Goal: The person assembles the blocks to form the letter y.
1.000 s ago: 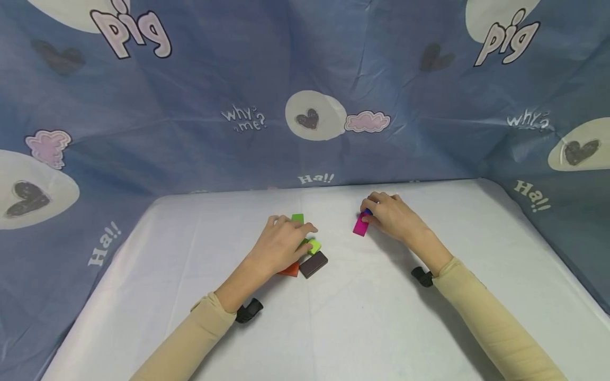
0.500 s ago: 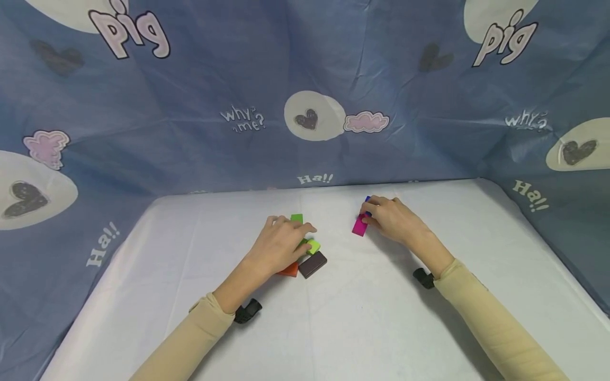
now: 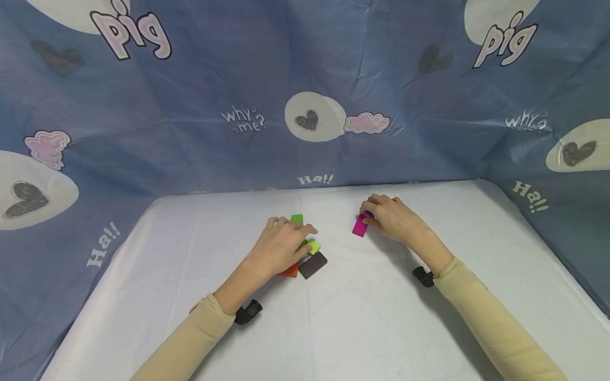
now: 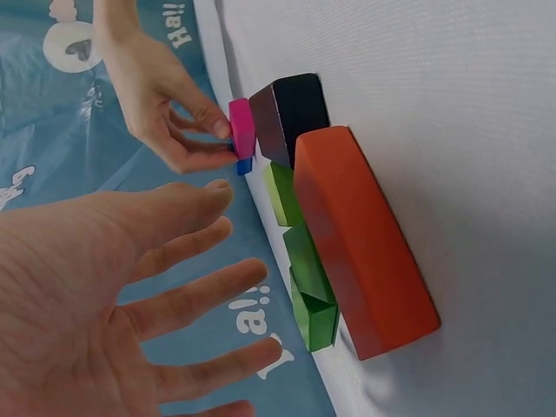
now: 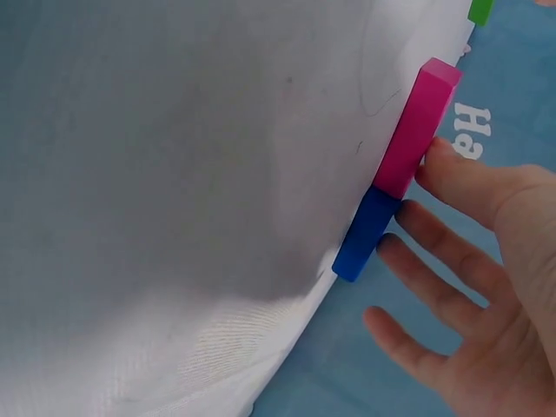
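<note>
Spread fingers of my left hand hover over a cluster of wooden blocks, holding none. Below it in the left wrist view lie an orange block, a dark brown block, a lime block and green blocks. Farther right on the table, my right hand touches two blocks lying end to end. Its thumb tip is at the magenta block, while its index and middle fingertips meet the blue block. From the head view the fingers partly cover the blue block.
A white cloth covers the table. Behind it and at the sides hangs a blue printed curtain. Black wrist cameras sit under both wrists, near the cloth.
My right fingers have shifted slightly at the blue block, which showed more beyond them half a second ago. The left hand and its cluster of blocks stay the same.
</note>
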Motion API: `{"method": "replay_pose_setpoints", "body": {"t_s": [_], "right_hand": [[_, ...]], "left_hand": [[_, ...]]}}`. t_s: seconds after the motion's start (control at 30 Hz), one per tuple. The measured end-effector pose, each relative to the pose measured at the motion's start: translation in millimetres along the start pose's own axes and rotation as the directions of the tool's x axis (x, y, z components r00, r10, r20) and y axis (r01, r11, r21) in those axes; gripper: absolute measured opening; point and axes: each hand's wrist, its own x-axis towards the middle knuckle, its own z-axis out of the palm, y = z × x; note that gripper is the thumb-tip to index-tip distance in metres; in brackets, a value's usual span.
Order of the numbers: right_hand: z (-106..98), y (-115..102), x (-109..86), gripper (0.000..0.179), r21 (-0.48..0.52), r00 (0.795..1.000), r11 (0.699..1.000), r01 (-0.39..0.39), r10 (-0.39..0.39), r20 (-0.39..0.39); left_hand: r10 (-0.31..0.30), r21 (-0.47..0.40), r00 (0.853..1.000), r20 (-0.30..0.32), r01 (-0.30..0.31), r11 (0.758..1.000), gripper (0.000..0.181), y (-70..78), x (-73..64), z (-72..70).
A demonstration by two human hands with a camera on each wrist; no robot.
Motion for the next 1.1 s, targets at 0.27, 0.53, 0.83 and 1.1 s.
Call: {"method": "replay_pose_setpoints", "body": {"t_s": [0.27,0.53,0.83,1.1], "right_hand": [[-0.3,0.6,1.2,0.022,-0.004,1.0,1.0,-0.001,0.001,0.018],[-2.5,-1.0,2.0,0.02,-0.024,0.999,1.0,-0.008,0.009,0.035],[-3.6,1.4,2.4,0.019,-0.02,0.998,0.999,-0.025,0.026,0.051],[-3.6,-0.1,2.7,0.02,0.003,0.997,0.999,-0.035,0.035,0.066]], "left_hand": [[0.003,0.003,1.0,0.003,-0.003,1.0,0.04,1.1,-0.6,0.3],[0.01,0.002,1.0,-0.002,-0.01,1.0,0.041,1.8,0.5,-2.0],[0.062,-0.037,0.998,0.016,-0.061,0.997,0.045,4.4,-3.2,-4.2],[0.104,-0.097,0.994,0.023,-0.101,0.99,0.045,8.3,-2.5,-2.0]]}}
